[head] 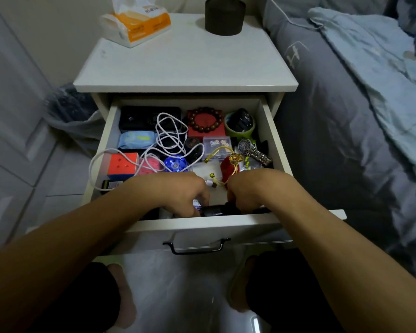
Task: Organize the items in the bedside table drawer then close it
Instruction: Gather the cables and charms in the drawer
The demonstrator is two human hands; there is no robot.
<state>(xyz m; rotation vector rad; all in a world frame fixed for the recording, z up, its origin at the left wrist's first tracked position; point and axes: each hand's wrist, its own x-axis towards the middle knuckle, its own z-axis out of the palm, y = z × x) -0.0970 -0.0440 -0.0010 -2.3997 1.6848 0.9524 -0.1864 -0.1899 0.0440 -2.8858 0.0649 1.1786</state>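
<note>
Head view: our left hand (183, 195) and right hand (246, 195), fingers curled, seemingly grip a black cylinder (217, 209) inside the open drawer (202, 224); label writing unreadable.

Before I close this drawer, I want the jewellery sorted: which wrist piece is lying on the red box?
The brown bead bracelet, at the back on the red box. The metal-band watch lies nearer the right wall instead.

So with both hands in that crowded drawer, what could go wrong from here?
The white cable loops over the drawer's left wall, so it could get pinched on closing. The left hand and right hand share a grip on a dark object and might nudge the red pouch.
</note>
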